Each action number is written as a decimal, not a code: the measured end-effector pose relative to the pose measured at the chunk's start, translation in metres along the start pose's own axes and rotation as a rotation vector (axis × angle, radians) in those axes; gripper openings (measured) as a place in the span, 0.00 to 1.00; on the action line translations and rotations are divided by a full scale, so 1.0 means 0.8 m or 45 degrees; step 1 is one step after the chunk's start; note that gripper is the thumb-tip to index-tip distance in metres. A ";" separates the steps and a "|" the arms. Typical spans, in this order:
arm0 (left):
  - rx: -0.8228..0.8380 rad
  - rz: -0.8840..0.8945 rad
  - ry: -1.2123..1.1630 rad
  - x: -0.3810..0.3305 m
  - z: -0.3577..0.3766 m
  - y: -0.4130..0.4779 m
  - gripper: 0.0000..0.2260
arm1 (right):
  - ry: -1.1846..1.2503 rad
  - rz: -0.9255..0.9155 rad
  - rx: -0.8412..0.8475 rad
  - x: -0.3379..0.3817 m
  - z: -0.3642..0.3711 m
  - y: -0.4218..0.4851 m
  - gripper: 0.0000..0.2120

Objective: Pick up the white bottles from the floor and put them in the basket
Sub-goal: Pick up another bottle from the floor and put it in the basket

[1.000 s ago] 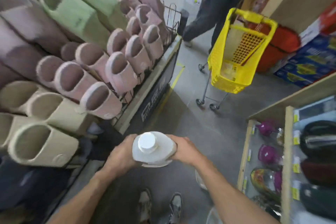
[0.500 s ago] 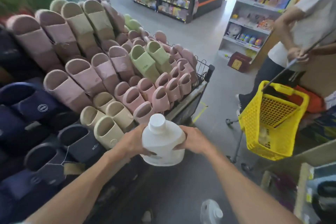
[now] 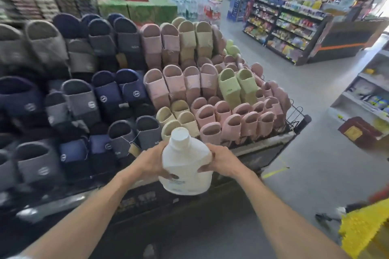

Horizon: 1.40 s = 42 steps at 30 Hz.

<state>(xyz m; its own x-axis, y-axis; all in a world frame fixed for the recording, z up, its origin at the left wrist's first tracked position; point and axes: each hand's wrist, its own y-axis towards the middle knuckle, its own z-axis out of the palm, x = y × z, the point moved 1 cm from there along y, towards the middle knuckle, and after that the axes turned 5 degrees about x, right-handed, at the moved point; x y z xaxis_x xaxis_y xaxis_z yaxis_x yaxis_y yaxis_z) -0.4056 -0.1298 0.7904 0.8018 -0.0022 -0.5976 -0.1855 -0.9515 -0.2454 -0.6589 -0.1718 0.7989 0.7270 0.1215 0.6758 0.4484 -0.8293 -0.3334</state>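
Observation:
A large white bottle [image 3: 186,163] with a white cap stands upright in front of me, held between both hands at chest height. My left hand [image 3: 152,161] grips its left side and my right hand [image 3: 222,161] grips its right shoulder. The yellow basket [image 3: 363,226] shows only as a blurred corner at the lower right edge, well to the right of the bottle and lower. No other white bottle is in view.
A tilted rack of slippers [image 3: 185,94] in pink, green, beige, navy and grey fills the space ahead and left. Grey floor aisle [image 3: 305,82] opens to the right. Store shelves [image 3: 280,33] stand far right, with a red box [image 3: 357,130] on the floor.
My view has lifted and swung left, so the basket slid to the lower right corner and the other person left the frame. The bottle stays held in both hands.

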 end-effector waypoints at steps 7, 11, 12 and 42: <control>-0.159 -0.314 -0.007 0.076 -0.025 -0.105 0.44 | -0.088 -0.182 0.234 0.090 0.077 0.039 0.26; -0.193 -0.465 -0.035 0.131 -0.037 -0.169 0.38 | -0.131 -0.291 0.305 0.136 0.140 0.057 0.33; -0.205 -0.490 -0.040 0.144 -0.040 -0.185 0.38 | -0.138 -0.312 0.327 0.148 0.154 0.061 0.34; -0.827 -1.354 -0.609 0.461 -0.057 -0.725 0.38 | -0.324 -0.956 1.246 0.591 0.676 0.069 0.32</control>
<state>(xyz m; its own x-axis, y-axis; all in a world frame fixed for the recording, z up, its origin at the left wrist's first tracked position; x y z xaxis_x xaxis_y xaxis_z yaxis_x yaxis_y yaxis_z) 0.0235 0.4076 0.7474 0.0851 0.8075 -0.5837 0.8113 -0.3963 -0.4299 -0.0089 0.1348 0.7444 0.1565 0.5788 0.8003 0.9116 0.2272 -0.3425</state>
